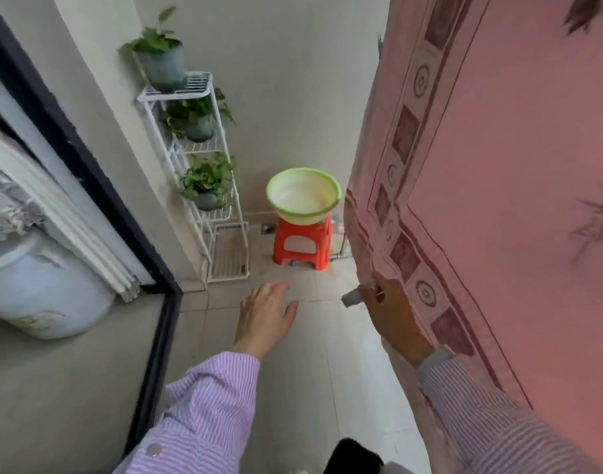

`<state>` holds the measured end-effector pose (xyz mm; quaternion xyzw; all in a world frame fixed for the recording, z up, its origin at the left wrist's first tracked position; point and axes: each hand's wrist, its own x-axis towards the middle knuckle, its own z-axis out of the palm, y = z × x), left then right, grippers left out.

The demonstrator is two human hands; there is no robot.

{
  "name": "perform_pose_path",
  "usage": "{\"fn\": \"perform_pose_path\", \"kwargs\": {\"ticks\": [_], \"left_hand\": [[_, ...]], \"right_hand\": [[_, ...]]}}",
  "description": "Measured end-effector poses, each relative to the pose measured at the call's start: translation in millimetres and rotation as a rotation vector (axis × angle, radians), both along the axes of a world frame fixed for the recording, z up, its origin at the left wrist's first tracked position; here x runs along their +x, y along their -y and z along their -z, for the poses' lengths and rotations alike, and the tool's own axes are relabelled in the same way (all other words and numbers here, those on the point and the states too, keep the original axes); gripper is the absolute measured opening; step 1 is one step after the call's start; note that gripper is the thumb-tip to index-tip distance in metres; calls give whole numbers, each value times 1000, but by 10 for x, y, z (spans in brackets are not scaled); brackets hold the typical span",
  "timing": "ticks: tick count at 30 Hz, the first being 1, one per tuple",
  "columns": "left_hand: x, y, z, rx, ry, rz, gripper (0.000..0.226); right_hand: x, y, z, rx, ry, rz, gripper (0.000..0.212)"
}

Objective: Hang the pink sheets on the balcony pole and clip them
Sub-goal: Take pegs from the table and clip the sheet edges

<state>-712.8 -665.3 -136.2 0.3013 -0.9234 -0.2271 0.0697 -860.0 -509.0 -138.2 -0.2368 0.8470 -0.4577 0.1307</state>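
A pink sheet (pixel 498 186) with a dark patterned border hangs down the whole right side of the view; the pole that bears it is out of frame. My right hand (pixel 392 309) is beside the sheet's left edge and grips a small pale clip (pixel 351 297), held low. My left hand (pixel 265 316) reaches forward over the tiled floor with relaxed, spread fingers and holds nothing.
A green-rimmed basin (pixel 303 196) sits on an orange plastic stool (pixel 301 246) by the far wall. A white wire plant rack (pixel 204 172) with potted plants stands at the left wall. A dark door frame (pixel 88 155) and a pale barrel (pixel 43 289) lie further left.
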Motion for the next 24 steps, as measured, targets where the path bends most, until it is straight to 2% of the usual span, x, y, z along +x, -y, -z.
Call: {"fn": "perform_pose_path", "kwargs": {"ticks": [1, 2, 3, 4, 6, 9, 15, 20, 24], "left_hand": [[-206, 177, 32, 11, -1, 13, 41], [-425, 359, 64, 23, -3, 26, 40], [-651, 540, 97, 34, -6, 40, 40], [-885, 726, 137, 42, -14, 54, 38], [-1387, 1112, 223, 49, -38, 70, 34], [-2206, 1722, 306, 71, -59, 55, 30], [-3759, 2825, 125, 105, -102, 86, 34], [-4654, 3508, 119, 201, -156, 171, 32], [-5511, 3928, 238, 267, -181, 326, 31]], "right_hand": [[-159, 157, -59, 4, 14, 24, 20], [-344, 324, -109, -11, 1, 31, 7], [-544, 509, -128, -25, -8, 44, 24], [-771, 684, -102, -34, -40, 46, 30], [-1259, 1051, -16, -38, -52, 74, 17], [-2028, 1614, 74, -18, -76, 110, 15], [-3472, 2699, -147, 14, -67, 123, 26], [-4241, 3370, -146, 62, -49, 185, 27], [-4721, 3739, -27, 85, -57, 314, 31]]}}
